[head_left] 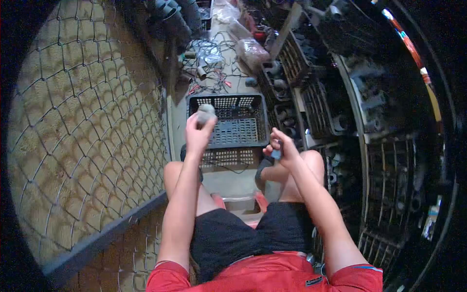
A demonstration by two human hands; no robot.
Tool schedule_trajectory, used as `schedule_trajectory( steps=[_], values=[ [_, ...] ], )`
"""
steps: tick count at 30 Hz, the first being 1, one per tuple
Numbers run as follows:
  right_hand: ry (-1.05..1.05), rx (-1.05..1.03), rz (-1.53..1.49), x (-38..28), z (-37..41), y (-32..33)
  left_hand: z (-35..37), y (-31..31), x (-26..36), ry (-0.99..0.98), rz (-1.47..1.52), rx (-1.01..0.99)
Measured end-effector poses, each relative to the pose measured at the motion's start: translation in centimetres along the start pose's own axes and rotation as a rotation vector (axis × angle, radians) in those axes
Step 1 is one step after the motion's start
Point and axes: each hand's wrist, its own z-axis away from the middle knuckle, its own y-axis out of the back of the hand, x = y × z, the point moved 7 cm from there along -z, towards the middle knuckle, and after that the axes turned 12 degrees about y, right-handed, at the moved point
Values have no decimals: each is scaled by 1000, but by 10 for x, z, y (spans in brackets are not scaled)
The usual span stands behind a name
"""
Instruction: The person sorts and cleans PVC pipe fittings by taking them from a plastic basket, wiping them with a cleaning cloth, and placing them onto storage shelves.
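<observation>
Grey fitting, blurred and rounded, pinched in the left hand over the near-left part of a black crate. It may be one piece or two pressed together; the blur hides which. The thumb and fingers grip it from its near side, which probably leaves its far end free and in the wearer's sight.

The hands are apart, both raised ahead of the knees. The right hand is near the crate's right side, its fingers curled around a small blue object. Most of that object is hidden, so its kind cannot be told. Holding it in curled fingers likely keeps it secure while the thumb and fingertips have some freedom.

The fitting lies beyond the left palm, at the fingertips, and well to the left of the right hand. From the wearer's view, it overlaps the crate's left part; its height above the crate cannot be judged.

The crate sits upright on the floor just beyond the seated wearer's feet, presumably so that both hands reach it without much leaning. Wire mesh stands at the left. Racks with fittings line the right, seemingly placed to keep stock beside the seat. Beyond the crate are tangled cables and a clear bag.
</observation>
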Motion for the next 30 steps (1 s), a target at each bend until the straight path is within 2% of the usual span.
schedule_trajectory(
  steps=[1, 3, 5, 6, 8, 9, 11, 12, 14, 15, 17, 19, 20, 21, 24, 26, 27, 29, 30],
  values=[
    [-29, 16, 116, 15, -19, 1, -12, -4, 0, -221, -338, 97],
    [69, -14, 566, 35, -65, 7, -28, -14, -25, -212, -666, 68],
    [106, -66, 882, 49, -112, 5, -40, -24, -44, -89, -731, 4],
    [86, -76, 878, 64, -139, 12, -41, -29, -39, -152, -676, 22],
    [522, -194, 1518, 72, -198, 20, -47, -35, -9, -196, -670, -27],
    [438, -153, 1622, 76, -222, 20, -53, -38, -9, -185, -660, -54],
    [457, -205, 1826, 90, -272, 27, -66, -46, -30, -109, -606, -238],
    [459, -216, 1929, 100, -297, 32, -62, -48, -29, -188, -607, -243],
    [465, -272, 2106, 126, -351, 51, -60, -54, -26, -170, -682, -399],
    [466, -312, 2148, 133, -368, 49, -59, -57, -28, -146, -672, -474],
    [341, -312, 2241, 154, -406, 55, -51, -60, -32, -195, -646, -499],
    [466, -278, 2287, 182, -441, 71, -44, -62, -31, -191, -658, -534],
    [226, -294, 2279, 192, -459, 78, -40, -66, -37, -141, -634, -625],
    [255, -297, 2343, 198, -462, 74, -37, -69, -42, -88, -609, -710],
    [241, -233, 2268, 211, -455, 79, -35, -69, -39, -120, -623, -721],
    [107, -187, 2303, 217, -453, 89, -39, -69, -38, -103, -631, -713],
    [114, -189, 2301, 218, -442, 83, -39, -67, -37, -85, -635, -713],
    [451, -237, 2136, 210, -410, 55, -46, -62, -36, -45, -683, -714],
    [349, -313, 1905, 209, -398, 51, -49, -60, -38, 0, -726, -715]
  ],
)
